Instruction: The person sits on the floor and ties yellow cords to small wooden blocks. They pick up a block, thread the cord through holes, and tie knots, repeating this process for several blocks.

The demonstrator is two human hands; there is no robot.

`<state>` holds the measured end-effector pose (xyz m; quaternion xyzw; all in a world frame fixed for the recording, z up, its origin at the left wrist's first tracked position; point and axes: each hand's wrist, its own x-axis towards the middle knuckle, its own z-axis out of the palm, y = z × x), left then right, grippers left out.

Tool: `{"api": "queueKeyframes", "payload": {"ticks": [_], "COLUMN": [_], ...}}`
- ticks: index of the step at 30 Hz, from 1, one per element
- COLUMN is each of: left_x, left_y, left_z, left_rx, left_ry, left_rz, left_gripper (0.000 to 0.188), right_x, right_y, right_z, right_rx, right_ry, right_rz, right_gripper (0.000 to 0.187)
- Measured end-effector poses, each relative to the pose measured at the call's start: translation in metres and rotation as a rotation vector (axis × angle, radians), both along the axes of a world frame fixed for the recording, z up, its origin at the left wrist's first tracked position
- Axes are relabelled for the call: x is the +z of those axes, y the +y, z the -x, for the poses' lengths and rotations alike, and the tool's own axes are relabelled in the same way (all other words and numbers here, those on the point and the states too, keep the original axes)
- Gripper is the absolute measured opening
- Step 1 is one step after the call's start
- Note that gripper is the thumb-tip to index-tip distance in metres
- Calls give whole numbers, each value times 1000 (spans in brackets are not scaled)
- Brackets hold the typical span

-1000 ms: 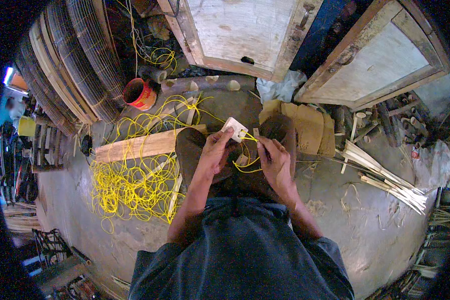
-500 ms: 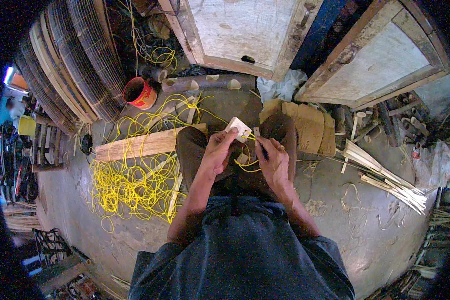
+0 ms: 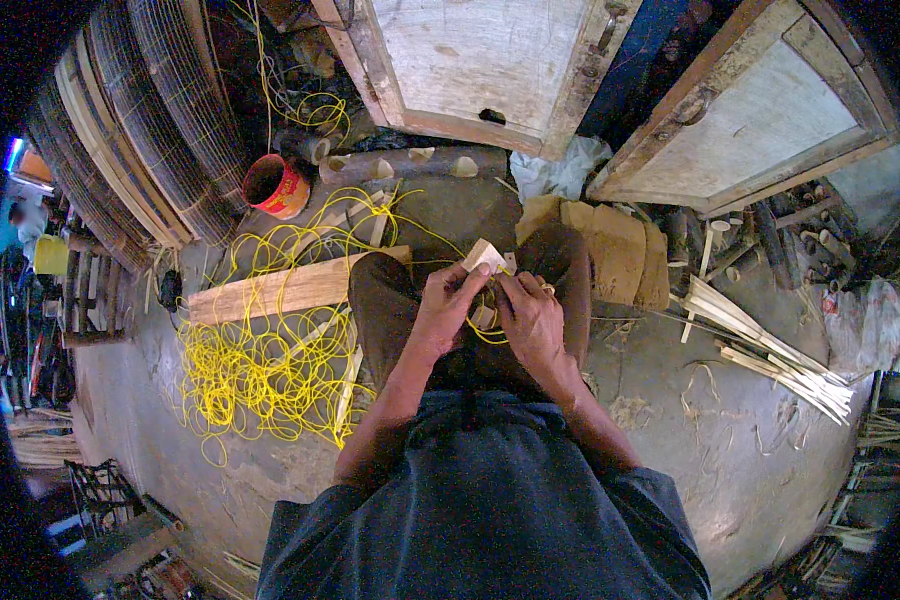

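The block (image 3: 483, 256) is held up between the knees (image 3: 375, 290), tilted, one corner pointing ahead; its long axis is unclear. The left hand (image 3: 447, 306) clamps it, thumb on top. The right hand (image 3: 532, 316) curls in at its right edge, by yellow cord (image 3: 210, 405); its grip cannot be told. Both forearms slant inward.

right hand (image 3: 533, 318): shifted left, fingers now up against the block | pale wooden block (image 3: 483, 255): turned, a corner now pointing up | left hand (image 3: 443, 305): moved slightly right with it | yellow strands between block and right hand: long stretch seen earlier now mostly hidden
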<state>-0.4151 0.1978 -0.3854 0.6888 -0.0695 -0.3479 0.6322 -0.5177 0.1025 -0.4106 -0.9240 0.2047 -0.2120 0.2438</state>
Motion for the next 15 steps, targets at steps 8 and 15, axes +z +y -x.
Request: {"api": "queueKeyframes", "payload": {"ticks": [8,15], "left_x": [-16,-29], "left_y": [2,5], "left_z": [-11,-14], "left_rx": [20,-53], "left_ry": [155,435], "left_rz": [84,275], "left_gripper": [24,28], "right_x": [-14,-8], "right_y": [10,12], "right_z": [-4,-6], "right_rx": [-42,35], "right_ry": [-2,147], "right_rz": [-296,-339], "right_gripper": [32,33]}}
